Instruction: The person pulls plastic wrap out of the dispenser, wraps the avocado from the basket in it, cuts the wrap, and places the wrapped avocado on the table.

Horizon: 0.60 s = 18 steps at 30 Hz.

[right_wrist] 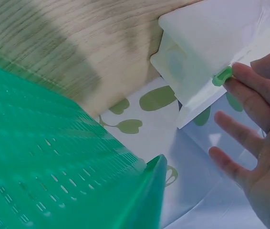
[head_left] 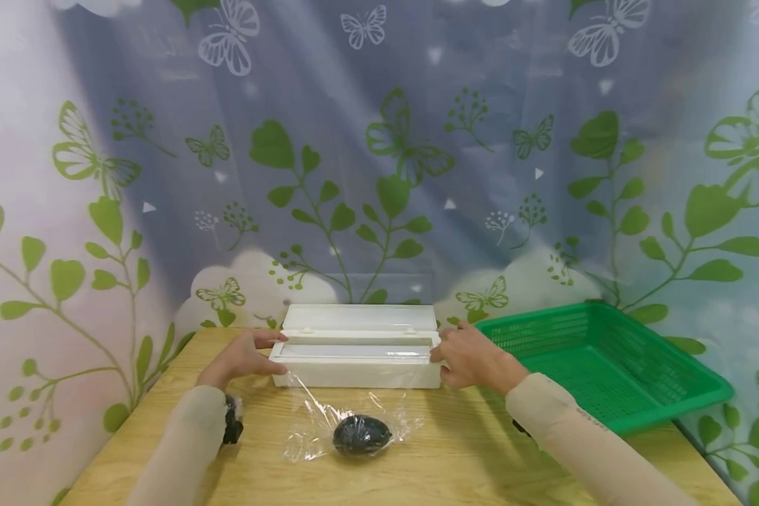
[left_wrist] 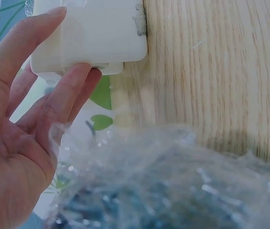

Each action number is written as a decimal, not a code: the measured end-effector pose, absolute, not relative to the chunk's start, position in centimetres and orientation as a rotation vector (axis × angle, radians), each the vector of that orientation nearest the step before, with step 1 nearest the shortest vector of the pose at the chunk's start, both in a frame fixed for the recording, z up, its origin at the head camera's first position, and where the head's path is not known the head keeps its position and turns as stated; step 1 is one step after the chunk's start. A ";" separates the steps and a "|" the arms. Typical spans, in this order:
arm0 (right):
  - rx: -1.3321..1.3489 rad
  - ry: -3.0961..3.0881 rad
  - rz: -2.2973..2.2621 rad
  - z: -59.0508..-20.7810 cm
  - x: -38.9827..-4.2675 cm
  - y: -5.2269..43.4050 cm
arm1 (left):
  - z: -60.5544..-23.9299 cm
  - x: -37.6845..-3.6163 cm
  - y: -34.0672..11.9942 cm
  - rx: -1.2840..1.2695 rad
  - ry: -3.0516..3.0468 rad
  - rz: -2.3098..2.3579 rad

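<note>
The white dispenser box (head_left: 357,355) lies lid-open at the back of the desk (head_left: 481,457); no brand or writing can be read on it. The left hand (head_left: 240,357) touches its left end with spread, straight fingers, and the right hand (head_left: 471,357) touches its right end likewise. In front of the box, a dark oval object (head_left: 362,434) sits on a clear film sheet (head_left: 310,422). Right of the box stands a green basket (head_left: 664,400).

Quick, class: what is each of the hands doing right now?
Left hand: open, straight fingers touching the cling film dispenser's left end.
Right hand: open, fingertips at its right end.
</note>
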State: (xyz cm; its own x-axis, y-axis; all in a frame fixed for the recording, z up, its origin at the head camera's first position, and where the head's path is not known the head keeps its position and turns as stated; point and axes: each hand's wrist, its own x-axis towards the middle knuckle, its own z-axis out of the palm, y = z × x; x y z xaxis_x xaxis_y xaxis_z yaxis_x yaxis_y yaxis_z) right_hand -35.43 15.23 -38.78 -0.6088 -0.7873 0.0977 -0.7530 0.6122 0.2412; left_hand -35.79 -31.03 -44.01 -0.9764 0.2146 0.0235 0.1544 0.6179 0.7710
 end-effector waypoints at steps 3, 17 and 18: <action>1.268 -2.662 -0.267 -38.7 -35.6 15.2 | -44.0 -35.8 -31.0 0.312 2.764 1.308; 1.213 -2.711 -0.190 -38.3 -35.4 15.5 | -43.5 -35.5 -30.7 0.430 2.800 1.228; 1.210 -2.711 -0.179 -38.2 -35.3 15.4 | -43.4 -35.5 -30.6 0.423 2.798 1.216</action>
